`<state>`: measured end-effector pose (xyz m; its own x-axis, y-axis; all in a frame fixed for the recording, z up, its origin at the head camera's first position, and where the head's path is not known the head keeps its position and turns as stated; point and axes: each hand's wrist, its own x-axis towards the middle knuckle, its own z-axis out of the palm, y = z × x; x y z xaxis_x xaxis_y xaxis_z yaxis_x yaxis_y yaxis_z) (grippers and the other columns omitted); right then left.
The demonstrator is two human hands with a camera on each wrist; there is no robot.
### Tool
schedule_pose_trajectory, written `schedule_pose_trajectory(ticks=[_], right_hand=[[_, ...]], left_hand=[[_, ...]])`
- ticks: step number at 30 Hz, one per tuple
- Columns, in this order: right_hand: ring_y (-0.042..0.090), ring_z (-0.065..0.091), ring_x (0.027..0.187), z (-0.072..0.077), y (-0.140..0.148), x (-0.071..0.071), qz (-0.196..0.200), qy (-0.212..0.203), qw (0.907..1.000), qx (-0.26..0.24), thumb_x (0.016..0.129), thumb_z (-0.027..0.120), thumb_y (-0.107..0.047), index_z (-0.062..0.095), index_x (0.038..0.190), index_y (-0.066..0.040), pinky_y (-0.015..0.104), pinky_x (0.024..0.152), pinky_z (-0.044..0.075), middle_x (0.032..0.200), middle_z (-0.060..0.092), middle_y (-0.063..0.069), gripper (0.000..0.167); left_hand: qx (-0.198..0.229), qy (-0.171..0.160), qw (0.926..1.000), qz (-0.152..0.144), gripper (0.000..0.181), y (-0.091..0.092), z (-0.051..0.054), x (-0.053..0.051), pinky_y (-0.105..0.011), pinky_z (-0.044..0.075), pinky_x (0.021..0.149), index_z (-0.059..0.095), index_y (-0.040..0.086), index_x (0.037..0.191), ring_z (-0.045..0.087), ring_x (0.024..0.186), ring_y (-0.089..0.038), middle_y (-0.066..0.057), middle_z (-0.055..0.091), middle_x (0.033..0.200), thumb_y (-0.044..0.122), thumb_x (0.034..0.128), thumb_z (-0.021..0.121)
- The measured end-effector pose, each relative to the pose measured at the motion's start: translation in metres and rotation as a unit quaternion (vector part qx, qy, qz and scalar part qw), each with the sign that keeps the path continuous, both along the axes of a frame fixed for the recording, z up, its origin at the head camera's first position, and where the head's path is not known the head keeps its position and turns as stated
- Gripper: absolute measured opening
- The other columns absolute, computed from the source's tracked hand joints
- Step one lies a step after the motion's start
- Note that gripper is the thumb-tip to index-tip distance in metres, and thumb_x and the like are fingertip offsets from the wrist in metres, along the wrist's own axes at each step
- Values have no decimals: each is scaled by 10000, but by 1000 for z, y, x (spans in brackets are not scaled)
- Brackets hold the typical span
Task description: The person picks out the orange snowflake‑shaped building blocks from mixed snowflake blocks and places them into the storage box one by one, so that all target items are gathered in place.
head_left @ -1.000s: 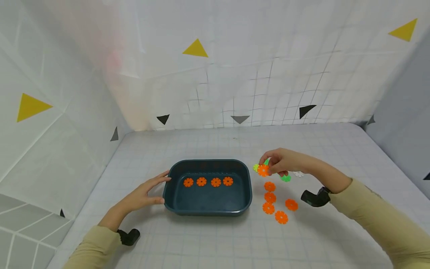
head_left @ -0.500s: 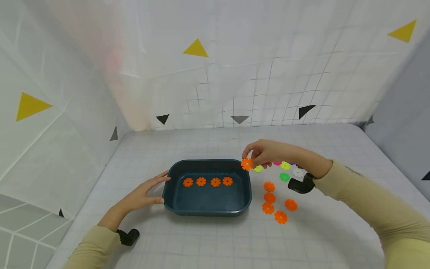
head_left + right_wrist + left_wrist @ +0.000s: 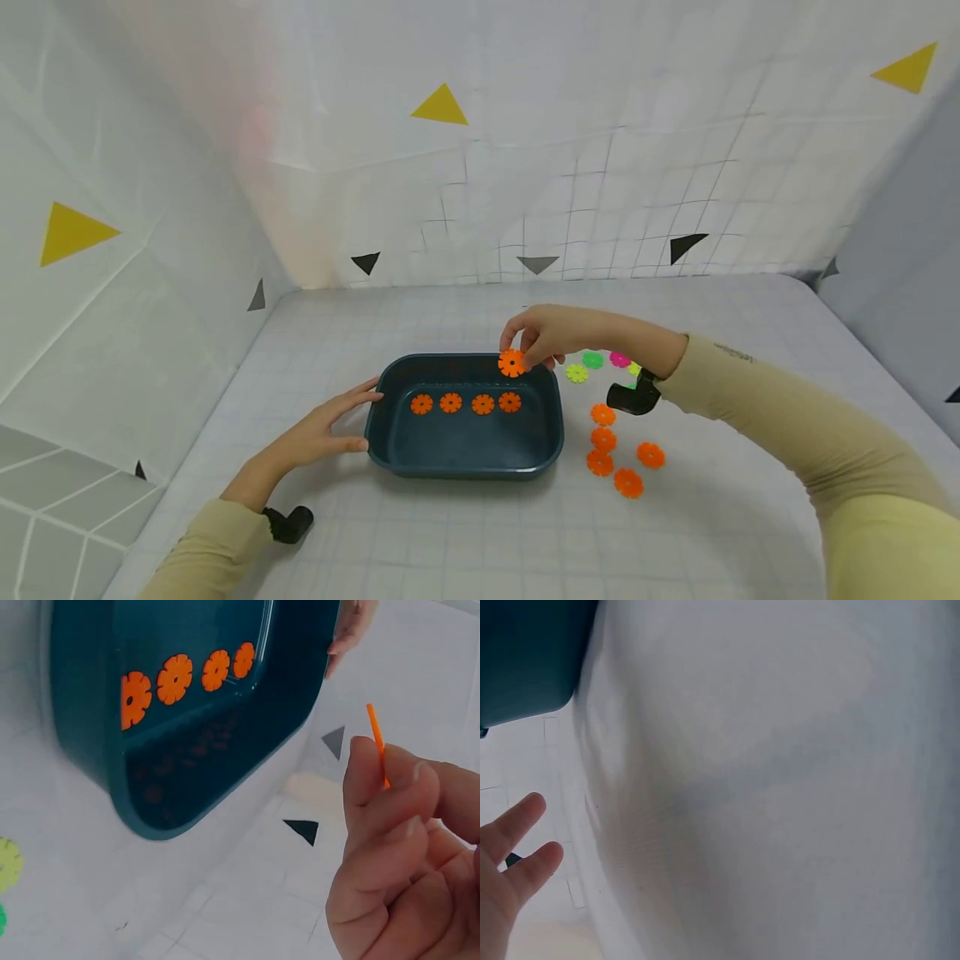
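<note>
Head: right hand [image 3: 553, 332] pinches flat orange notched plastic disc [image 3: 506, 364] by far right rim of dark teal rectangular plastic tub [image 3: 465, 442]; left hand [image 3: 318, 433], fingers extended, at tub's left edge. Four matching orange discs [image 3: 478, 406] inside. Left wrist: fingers spread, tub corner near. Right wrist: pinched disc edge-on, clear of tub.

Disc [image 3: 512, 372] in your right hand [image 3: 553, 332]: bright orange, same orange as four discs [image 3: 454, 400] lined up in your tray [image 3: 465, 446] and five loose discs [image 3: 628, 490] beside it. Your tray: dark teal-blue, plain. Other loose discs [image 3: 577, 377] near you: lime yellow, green, hot pink. Your tabletop [image 3: 420, 533]: white, faint pale grid. Back wall [image 3: 510, 183] facing you: white, thin dark grid in part, yellow triangles [image 3: 442, 106], black triangles [image 3: 684, 247], grey triangle [image 3: 537, 264]. Your sleeves [image 3: 750, 417]: khaki beige, small dark lettering on right. Your wrist cameras [image 3: 633, 398]: black.
</note>
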<state>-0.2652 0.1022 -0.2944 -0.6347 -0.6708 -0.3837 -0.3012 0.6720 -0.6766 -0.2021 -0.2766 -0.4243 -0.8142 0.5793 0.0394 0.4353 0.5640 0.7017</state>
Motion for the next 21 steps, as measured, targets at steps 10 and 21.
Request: schedule_pose_trajectory(ticks=[10,21], right_hand=[[159,496,494,-11,-30,0,51,-58,10000,-36,850,611,-39,576,1121,-118,235,497,450,782,627,62,284],[155,470,480,-39,-57,-2,78,-575,9956,-731,833,630,-33,579,1135,-97,217,471,424,725,595,84,313]], left_hand=[[24,-4,10000,-51,631,0,0,-1,-662,216,990,416,158,1368,207,1351,-394,-104,223,1508,241,807,693],[34,36,10000,-58,628,0,0,-1,-669,223,979,415,165,1369,216,1346,-399,-111,225,1506,232,808,688]])
